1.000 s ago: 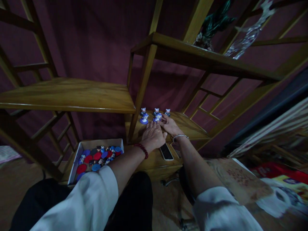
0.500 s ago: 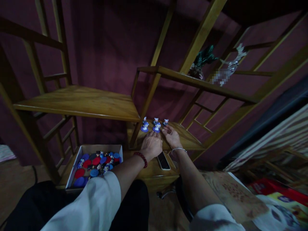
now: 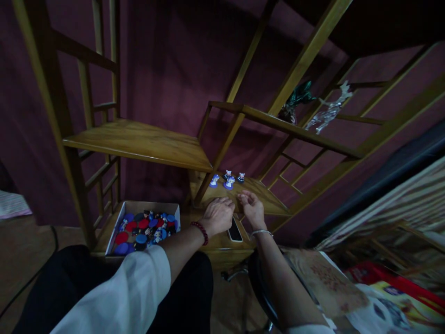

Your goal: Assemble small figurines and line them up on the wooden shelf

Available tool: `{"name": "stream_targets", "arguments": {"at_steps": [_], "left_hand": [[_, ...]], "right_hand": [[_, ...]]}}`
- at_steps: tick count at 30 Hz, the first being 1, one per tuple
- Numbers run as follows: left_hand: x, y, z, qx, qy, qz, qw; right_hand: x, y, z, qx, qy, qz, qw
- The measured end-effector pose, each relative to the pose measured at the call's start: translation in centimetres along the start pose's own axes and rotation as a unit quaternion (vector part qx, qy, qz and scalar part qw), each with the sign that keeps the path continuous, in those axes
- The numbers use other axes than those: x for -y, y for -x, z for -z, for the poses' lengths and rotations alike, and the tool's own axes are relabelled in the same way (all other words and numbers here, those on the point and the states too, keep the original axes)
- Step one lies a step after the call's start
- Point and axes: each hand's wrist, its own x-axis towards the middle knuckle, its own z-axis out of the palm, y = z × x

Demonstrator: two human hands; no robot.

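My left hand (image 3: 219,214) is palm down over the low wooden shelf, fingers loosely bent, with nothing visible in them. My right hand (image 3: 253,208) hovers beside it with fingers slightly curled and apart, and I see nothing in its grasp. Just beyond my hands stand small figurines: a white-and-purple figurine (image 3: 229,183) on a round purple base, and a similar figurine (image 3: 214,181) partly behind a wooden post. Behind them are two dark-based figurines, one figurine (image 3: 227,174) in the middle and one figurine (image 3: 241,177) to the right. Below my hands lies a phone (image 3: 235,231).
An open cardboard box (image 3: 116,227) at left holds several figurines and round red and blue bases. A higher wooden shelf (image 3: 139,141) juts out above it. At upper right, a plant (image 3: 299,97) and a clear deer ornament (image 3: 328,111) stand on another shelf. A black stool (image 3: 260,287) is below.
Both hands have drawn back from the front purple-based figurine, which stays standing on the shelf. My right fingers have curled in slightly. The camera view has shifted a little.
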Motion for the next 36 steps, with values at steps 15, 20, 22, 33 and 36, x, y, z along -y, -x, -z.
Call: {"name": "stream_targets", "arguments": {"at_steps": [15,20,22,33,36], "left_hand": [[-0.2,4.8,1.4,-0.02,0.037,-0.045,0.998],[0.9,7.1,2.0,0.007,0.031,-0.075,0.997],[1.5,8.2,2.0,0.021,0.024,-0.076,0.997],[6.4,15.4,1.2,0.13,0.044,0.103,0.985],[7.8,17.0,1.0,0.168,0.048,0.178,0.968]], "right_hand": [[3.5,7.7,-1.7,-0.007,0.034,0.052,0.998],[3.7,11.8,-3.7,-0.031,0.067,0.106,0.992],[3.5,13.3,-4.9,-0.035,0.077,0.122,0.989],[0.2,18.4,-14.4,0.075,0.072,0.059,0.993],[0.2,18.9,-16.7,0.16,0.106,0.044,0.98]]}}
